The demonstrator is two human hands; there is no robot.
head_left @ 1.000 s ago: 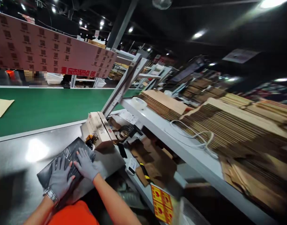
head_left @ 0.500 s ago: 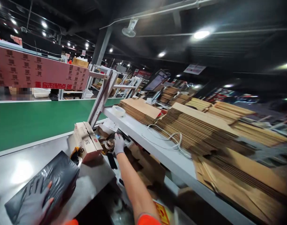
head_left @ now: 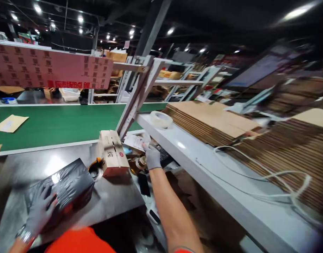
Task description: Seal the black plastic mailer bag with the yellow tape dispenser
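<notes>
My left hand point(head_left: 41, 211), in a grey glove with bare fingertips, lies spread on a box-shaped parcel wrapped in shiny black plastic point(head_left: 71, 181). Under the shelf edge, my gloved right hand point(head_left: 152, 157) reaches forward. Its fingertips are closed at the right edge of a printed paper slip point(head_left: 135, 141); the thumb is hidden. A black keyboard point(head_left: 163, 156) lies just right of that hand. To its left stands a pale carton point(head_left: 112, 154) with dark lettering. Tape rolls point(head_left: 139, 163) sit below the hand, and a black and orange tape dispenser point(head_left: 95, 168) rests beside the carton.
A white shelf point(head_left: 182, 144) slants across the right side, bearing a clear tape roll point(head_left: 161, 119), a white cable point(head_left: 259, 175) and stacked flat cardboard point(head_left: 209, 119). Behind the metal table point(head_left: 108, 200) runs a green conveyor belt point(head_left: 58, 123) with a yellow envelope point(head_left: 11, 123).
My right hand has moved from beside the tape rolls forward to the paper slip. My left hand stays on the black parcel. The view has swung right.
</notes>
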